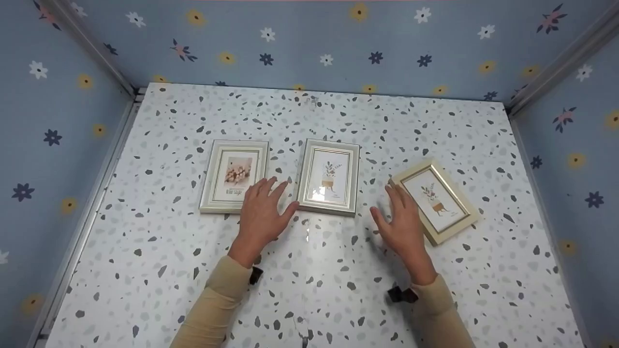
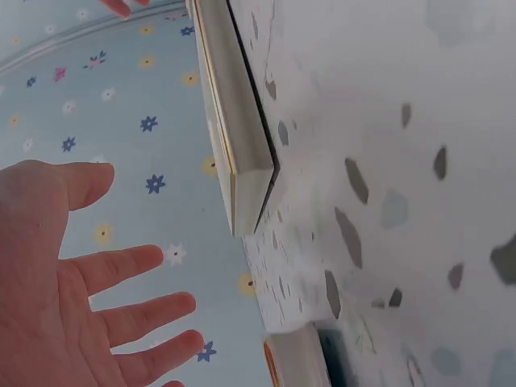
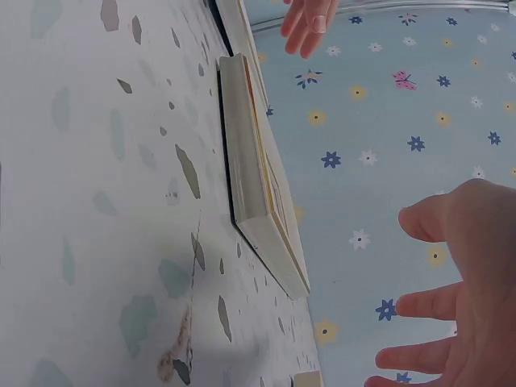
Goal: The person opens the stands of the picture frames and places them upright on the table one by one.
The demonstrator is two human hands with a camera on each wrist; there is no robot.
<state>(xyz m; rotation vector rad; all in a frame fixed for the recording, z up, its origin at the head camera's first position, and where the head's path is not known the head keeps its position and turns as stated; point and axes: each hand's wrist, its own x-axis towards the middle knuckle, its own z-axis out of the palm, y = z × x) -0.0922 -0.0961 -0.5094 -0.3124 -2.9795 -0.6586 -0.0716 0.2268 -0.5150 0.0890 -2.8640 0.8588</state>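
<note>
Three picture frames lie face up on the table. The left picture frame (image 1: 206, 193), silvery with a photo of a blossom-like subject, is partly covered by my left hand (image 1: 263, 215), whose fingers are spread. A second silvery picture frame (image 1: 356, 179) with a plant print lies in the middle, near my left thumb. To the right, a gold-beige picture frame (image 1: 457, 181) with a similar print lies tilted. Over its left edge are the fingers of my right hand (image 1: 401, 224), spread and holding nothing. In the wrist views, my left hand (image 2: 56, 282) and right hand (image 3: 476, 282) appear raised above the tabletop.
The white speckled table (image 1: 309, 270) is bordered by blue floral panels (image 1: 309, 43) at the back and both sides. Metal edging (image 1: 92, 212) runs along the left side. Small dark devices sit at both wrists, including one on the right (image 1: 401, 294).
</note>
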